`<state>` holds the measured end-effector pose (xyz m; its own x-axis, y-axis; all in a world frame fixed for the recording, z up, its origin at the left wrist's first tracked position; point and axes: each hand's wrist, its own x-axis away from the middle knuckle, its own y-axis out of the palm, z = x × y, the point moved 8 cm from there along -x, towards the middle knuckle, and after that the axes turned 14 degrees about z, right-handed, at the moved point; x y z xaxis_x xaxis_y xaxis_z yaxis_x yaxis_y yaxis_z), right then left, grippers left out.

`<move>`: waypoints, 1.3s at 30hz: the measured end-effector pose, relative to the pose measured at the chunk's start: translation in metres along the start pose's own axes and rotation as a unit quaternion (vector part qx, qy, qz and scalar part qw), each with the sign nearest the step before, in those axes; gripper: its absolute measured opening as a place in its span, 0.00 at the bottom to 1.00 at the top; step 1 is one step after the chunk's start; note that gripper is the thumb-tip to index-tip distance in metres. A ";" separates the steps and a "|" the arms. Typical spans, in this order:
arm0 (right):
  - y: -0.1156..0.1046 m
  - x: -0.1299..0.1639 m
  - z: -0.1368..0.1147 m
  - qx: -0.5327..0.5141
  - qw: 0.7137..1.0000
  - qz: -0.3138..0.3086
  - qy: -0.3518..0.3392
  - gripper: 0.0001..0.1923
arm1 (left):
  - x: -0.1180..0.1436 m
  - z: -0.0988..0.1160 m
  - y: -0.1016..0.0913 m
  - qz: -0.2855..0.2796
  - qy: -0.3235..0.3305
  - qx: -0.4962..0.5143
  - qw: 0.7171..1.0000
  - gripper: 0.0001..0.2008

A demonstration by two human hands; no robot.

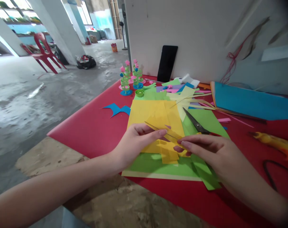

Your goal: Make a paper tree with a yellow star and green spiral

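Between my two hands a narrow yellow paper strip [173,135] is stretched above the table. The thumb and fingers of my left hand [140,136] pinch its left part. My right hand [203,147] pinches the other end with thumb and forefinger. Below lie a yellow paper sheet [146,110] and small yellow paper pieces [169,155], on top of green paper [163,166]. Scissors [196,123] rest with blades apart just beyond my right hand, their handles partly hidden behind it.
Small paper plants with pink stars [125,84] stand at the back left, near a blue paper cutout [115,109]. A black phone [167,63] leans on the wall. At right are a blue paper stack [251,101] and a yellow glue gun [274,142] with its cord.
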<state>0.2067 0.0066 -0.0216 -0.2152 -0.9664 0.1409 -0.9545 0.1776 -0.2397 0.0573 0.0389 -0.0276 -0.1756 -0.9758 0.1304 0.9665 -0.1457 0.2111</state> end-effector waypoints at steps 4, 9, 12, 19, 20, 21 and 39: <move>-0.002 0.002 0.000 0.000 1.000 0.017 0.008 0.08 | 0.001 0.002 0.001 -0.008 0.012 0.011 1.000 0.06; -0.002 0.001 -0.002 0.005 1.000 0.027 -0.008 0.08 | 0.003 0.003 0.002 -0.008 0.022 0.015 1.000 0.06; -0.004 -0.002 -0.003 0.025 0.998 0.039 -0.041 0.09 | 0.001 0.004 0.000 0.004 0.024 0.025 0.999 0.06; -0.006 -0.007 0.000 0.038 0.993 0.052 -0.097 0.20 | -0.003 -0.003 -0.006 0.041 -0.007 0.042 0.998 0.05; -0.006 -0.006 0.001 0.052 0.993 0.050 -0.093 0.19 | -0.003 -0.004 -0.004 0.034 -0.012 0.047 0.998 0.05; -0.005 -0.005 0.001 0.066 0.993 0.046 -0.087 0.17 | -0.001 -0.005 -0.003 0.026 -0.017 0.051 0.998 0.05; -0.017 0.001 -0.023 0.177 0.964 0.085 -0.181 0.07 | 0.002 -0.006 0.000 0.007 -0.017 0.001 1.000 0.03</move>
<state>0.2181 0.0065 0.0045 -0.2146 -0.9419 -0.2583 -0.7680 0.3261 -0.5512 0.0579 0.0357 -0.0333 -0.1687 -0.9716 0.1658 0.9686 -0.1322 0.2105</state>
